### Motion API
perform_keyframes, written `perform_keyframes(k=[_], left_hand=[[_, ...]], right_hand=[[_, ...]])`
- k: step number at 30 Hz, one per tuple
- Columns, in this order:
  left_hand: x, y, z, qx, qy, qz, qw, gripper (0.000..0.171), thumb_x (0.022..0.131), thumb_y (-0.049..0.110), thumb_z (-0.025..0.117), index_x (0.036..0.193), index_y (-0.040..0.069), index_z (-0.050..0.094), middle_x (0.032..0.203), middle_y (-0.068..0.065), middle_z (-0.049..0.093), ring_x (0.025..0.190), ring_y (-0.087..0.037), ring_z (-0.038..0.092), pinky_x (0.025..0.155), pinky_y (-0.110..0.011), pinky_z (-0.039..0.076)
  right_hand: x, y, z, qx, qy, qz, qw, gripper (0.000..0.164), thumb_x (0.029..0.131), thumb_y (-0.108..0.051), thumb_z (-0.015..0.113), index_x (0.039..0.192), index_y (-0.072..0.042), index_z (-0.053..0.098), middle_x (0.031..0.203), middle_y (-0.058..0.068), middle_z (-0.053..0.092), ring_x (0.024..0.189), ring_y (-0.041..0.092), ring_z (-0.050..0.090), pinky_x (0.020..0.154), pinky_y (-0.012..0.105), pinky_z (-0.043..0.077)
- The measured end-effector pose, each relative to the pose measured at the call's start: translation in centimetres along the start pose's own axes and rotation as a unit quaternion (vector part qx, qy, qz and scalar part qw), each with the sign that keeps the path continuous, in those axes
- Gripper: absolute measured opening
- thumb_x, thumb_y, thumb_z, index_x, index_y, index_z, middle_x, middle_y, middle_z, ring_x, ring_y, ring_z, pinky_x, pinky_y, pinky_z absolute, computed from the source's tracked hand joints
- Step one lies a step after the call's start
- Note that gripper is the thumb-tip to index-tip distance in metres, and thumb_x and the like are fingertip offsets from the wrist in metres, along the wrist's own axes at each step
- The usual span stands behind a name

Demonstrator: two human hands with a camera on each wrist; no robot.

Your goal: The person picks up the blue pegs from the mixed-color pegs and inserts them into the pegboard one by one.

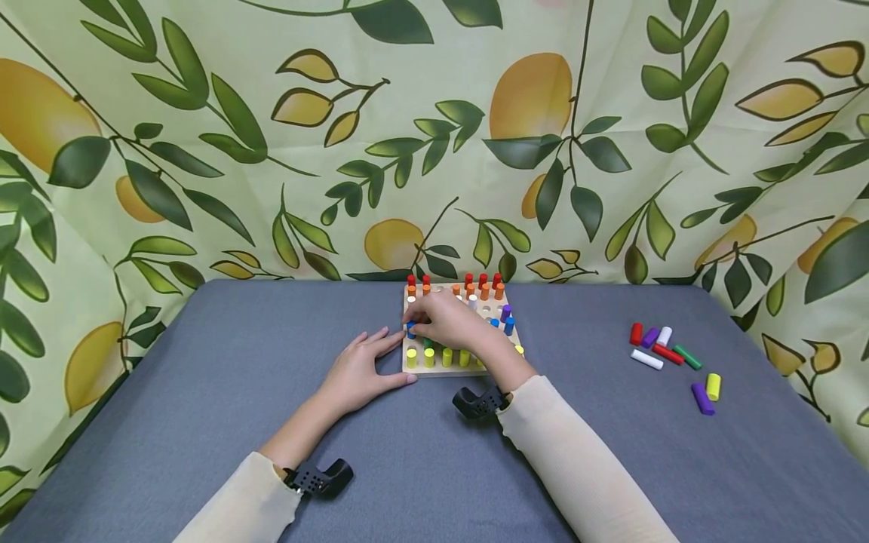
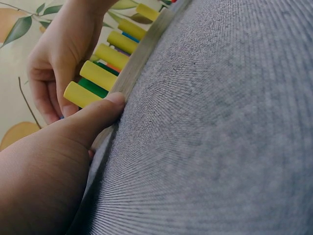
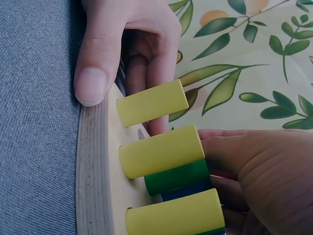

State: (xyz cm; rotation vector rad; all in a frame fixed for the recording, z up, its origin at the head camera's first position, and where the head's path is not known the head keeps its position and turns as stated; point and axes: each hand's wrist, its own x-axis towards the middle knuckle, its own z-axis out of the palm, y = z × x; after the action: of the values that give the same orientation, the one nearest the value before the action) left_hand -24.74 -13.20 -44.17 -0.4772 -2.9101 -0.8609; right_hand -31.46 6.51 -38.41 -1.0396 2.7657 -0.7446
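Observation:
A wooden pegboard [image 1: 434, 371] stands at the table's back middle, with rows of red, orange, white, purple, blue, green and yellow pegs. My right hand [image 1: 448, 320] reaches over its left part, finger and thumb pinching a blue peg [image 1: 411, 332] near the left edge; the peg's lower end is hard to see. Beside the board's left side lies my left hand [image 1: 360, 371], its fingers extended and its thumb [image 2: 105, 110] touching the front edge. Yellow pegs [image 3: 159, 152] line the front row, with a green peg [image 3: 178, 177] behind them. My right hand hides much of the middle rows.
Loose pegs lie scattered on the grey cloth at the right, among them a white peg [image 1: 647, 359], a green peg [image 1: 689, 357], a purple peg [image 1: 702, 399] and a yellow peg [image 1: 713, 387]. A leaf-patterned cloth [image 1: 434, 151] hangs behind the table.

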Motion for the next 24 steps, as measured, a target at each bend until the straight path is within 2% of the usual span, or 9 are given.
perform_keyframes(k=[6,14,20,24], left_hand=[[-0.1,0.0,-0.1,-0.001,-0.005,-0.008,1.0,0.077,0.081,0.053,0.08,0.147,0.023,0.055,0.154,-0.018,0.049,0.147,-0.049,0.037,0.118,-0.066,0.032],[-0.2,0.1,-0.1,-0.004,-0.011,-0.005,0.9999,0.078,0.082,0.053,0.08,0.149,0.024,0.053,0.155,-0.018,0.048,0.147,-0.049,0.037,0.118,-0.066,0.031],[-0.1,0.1,-0.1,-0.002,-0.004,-0.003,1.0,0.077,0.082,0.052,0.08,0.148,0.024,0.054,0.154,-0.018,0.049,0.146,-0.051,0.037,0.117,-0.067,0.032],[-0.1,0.0,-0.1,-0.002,-0.005,0.001,1.0,0.076,0.082,0.051,0.08,0.148,0.022,0.055,0.154,-0.018,0.049,0.147,-0.048,0.038,0.118,-0.065,0.032]], right_hand=[[-0.1,0.2,-0.2,0.003,-0.003,-0.017,1.0,0.015,0.097,-0.018,0.069,0.108,-0.014,0.077,0.1,-0.001,0.077,0.08,0.008,0.062,0.076,0.026,0.055],[-0.2,0.1,-0.2,0.011,-0.011,-0.024,1.0,0.021,0.1,-0.022,0.065,0.112,-0.011,0.077,0.101,-0.001,0.078,0.08,0.006,0.063,0.076,0.024,0.055],[-0.5,-0.6,-1.0,0.005,-0.003,-0.014,1.0,0.025,0.1,-0.023,0.065,0.117,-0.01,0.076,0.107,0.0,0.078,0.085,0.008,0.067,0.081,0.029,0.057],[-0.8,-1.1,-1.7,0.003,0.001,-0.007,1.0,0.027,0.1,-0.026,0.065,0.12,-0.011,0.075,0.11,-0.001,0.078,0.092,0.009,0.069,0.086,0.031,0.058]])
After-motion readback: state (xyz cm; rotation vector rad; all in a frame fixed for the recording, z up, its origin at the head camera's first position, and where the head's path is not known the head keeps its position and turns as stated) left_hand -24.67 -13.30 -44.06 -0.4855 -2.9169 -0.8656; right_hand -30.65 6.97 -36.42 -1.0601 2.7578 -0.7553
